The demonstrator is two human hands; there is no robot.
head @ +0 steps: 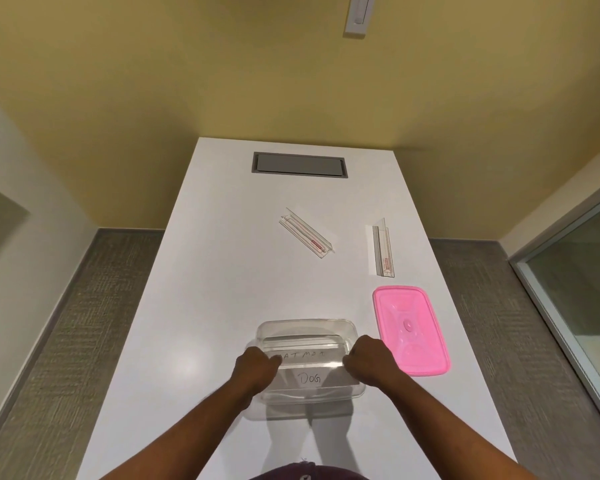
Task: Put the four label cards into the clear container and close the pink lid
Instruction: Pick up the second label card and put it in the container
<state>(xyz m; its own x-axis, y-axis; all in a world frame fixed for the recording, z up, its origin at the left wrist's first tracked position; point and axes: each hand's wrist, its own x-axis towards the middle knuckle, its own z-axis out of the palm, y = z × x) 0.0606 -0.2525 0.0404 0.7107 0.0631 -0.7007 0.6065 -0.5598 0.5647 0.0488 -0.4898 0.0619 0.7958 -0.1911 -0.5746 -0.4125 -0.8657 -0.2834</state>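
Both hands [257, 367] pinch card [309, 377] (over container [305, 327]).

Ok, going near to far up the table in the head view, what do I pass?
The "Dog" card held by both hands → clear container → pink lid → right label holder → angled label holder → grey cable hatch.

The container [307, 362] sits near the worktop's [205, 306] front edge, two cards inside; the lid [411, 330] lies just right, two card holders [306, 232] [382, 246] behind.
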